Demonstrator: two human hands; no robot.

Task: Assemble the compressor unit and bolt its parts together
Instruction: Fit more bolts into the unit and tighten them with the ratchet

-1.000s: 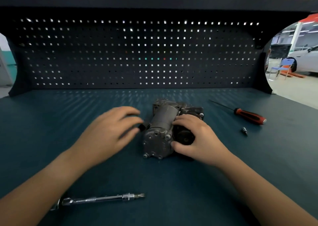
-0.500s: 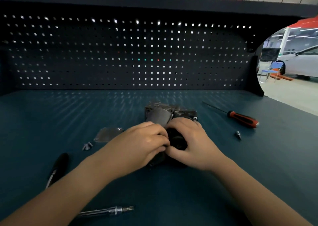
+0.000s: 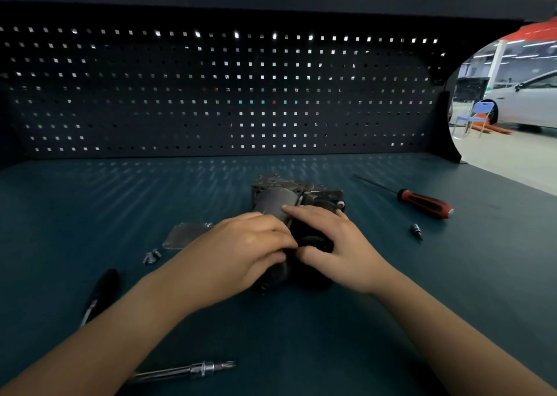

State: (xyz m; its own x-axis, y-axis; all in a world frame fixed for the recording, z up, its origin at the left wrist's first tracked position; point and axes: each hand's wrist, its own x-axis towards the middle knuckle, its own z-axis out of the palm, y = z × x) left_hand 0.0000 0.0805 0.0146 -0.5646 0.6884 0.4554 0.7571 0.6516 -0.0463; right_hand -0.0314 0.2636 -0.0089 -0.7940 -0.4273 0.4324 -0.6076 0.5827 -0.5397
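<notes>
Left hand [image 3: 241, 251]: fingers curled over the near end of the compressor [image 3: 280, 198], gripping it, fingertips at the black round part [image 3: 313, 242].
Right hand [image 3: 336, 244]: cupped over the compressor's right side, thumb against the black round part's near edge, forefinger laid along the grey cylinder; it grasps the unit.
Compressor: lying mid-bench between both hands, far end uncovered.
Metal plate [image 3: 187, 234]: flat on the bench [image 3: 391, 320], just left of the left hand.
Bolts [image 3: 150, 257]: small cluster by the plate's near corner.
Black-handled tool [image 3: 102, 290]: farther left, beside the left forearm.
Extension bar [image 3: 193, 370]: near edge, partly under the left forearm.
Screwdriver [image 3: 425, 204]: well right of the compressor.
Small bit [image 3: 416, 231]: near the screwdriver's handle.
</notes>
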